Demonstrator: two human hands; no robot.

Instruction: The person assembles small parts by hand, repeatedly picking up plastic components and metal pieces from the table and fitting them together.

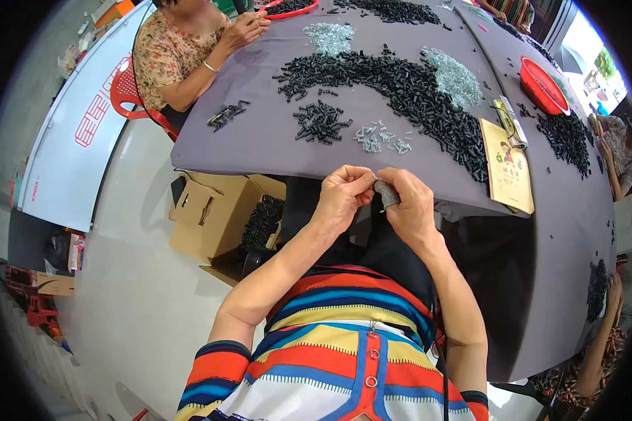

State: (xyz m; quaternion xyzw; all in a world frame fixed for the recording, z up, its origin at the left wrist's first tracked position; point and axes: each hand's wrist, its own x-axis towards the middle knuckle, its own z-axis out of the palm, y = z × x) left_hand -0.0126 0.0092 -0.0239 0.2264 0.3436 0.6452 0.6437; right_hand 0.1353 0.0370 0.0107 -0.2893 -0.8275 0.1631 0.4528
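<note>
The small heap of clear plastic pieces (369,139) lies near the table's edge, and both hands meet just on the wearer's side of it, above the lap. The left hand (345,196) pinches a tiny pale bit (375,177) between thumb and forefinger; its exact form is too small to tell. The right hand (409,203) bends its fingers in against that bit, probably to steady it from the other side. A grey fabric-like piece (386,194) sits at the right fingers; whether it is gripped or worn as a finger guard, I cannot tell.

Left of the clear heap is a small pile of black tubular pieces (319,123), presumably portioned out for easy reach. Beyond both spreads a broad band of black pieces (428,112), seemingly the bulk supply. The tan booklet (507,168) lies right of the clear heap, perhaps to leave the space before the wearer free.
</note>
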